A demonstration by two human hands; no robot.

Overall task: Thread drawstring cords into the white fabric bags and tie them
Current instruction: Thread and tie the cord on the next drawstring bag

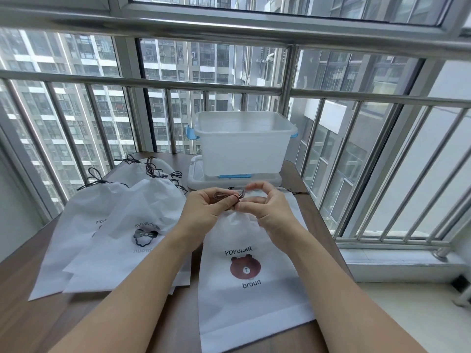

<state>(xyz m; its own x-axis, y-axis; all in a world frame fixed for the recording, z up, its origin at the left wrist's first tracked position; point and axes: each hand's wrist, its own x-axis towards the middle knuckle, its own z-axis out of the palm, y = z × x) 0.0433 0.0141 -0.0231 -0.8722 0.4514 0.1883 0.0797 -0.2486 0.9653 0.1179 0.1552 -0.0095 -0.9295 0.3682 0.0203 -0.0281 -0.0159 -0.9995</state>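
Observation:
A white fabric bag (252,301) with a brown bear print and the word "POPULAR" lies flat on the wooden table in front of me. Over its gathered top edge, my left hand (206,207) and my right hand (270,210) meet. Both pinch a thin brown drawstring cord (225,196), which loops between their fingertips. A loose end of cord (299,192) trails off the bag's top right corner. The bag's mouth is hidden behind my hands.
A pile of several white bags (122,225) with tied dark cords lies to the left. A translucent plastic bin (243,143) with blue clips stands on its lid (196,178) at the table's far edge. Metal railing bars (356,161) run behind and to the right.

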